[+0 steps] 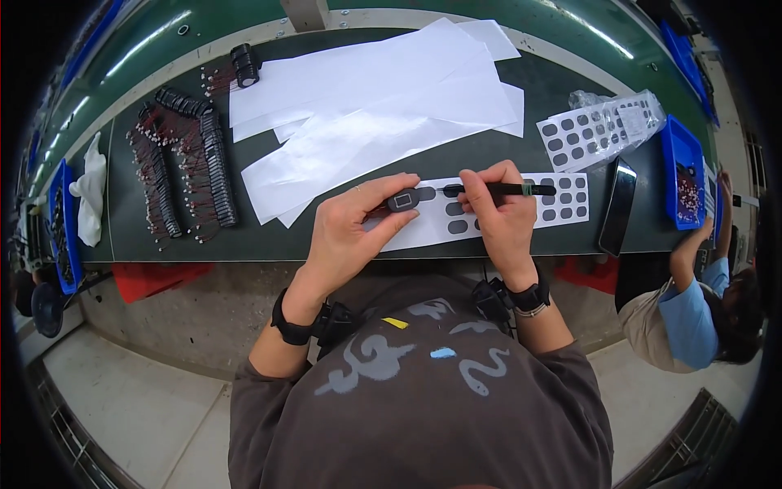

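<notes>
over the worktop (546, 85), the left hand (344, 228) pinches a small black part (403, 200); the right hand (507, 224) clamps a slim tool (528, 189) above a white label sheet (566, 204).

From my head, the left fisheye looks steeply down over my chest (423, 407); my hands (349, 218) sit close, near mid-view; the desk (122, 228) bows across beyond. Its edges bend toward the rim.
</notes>
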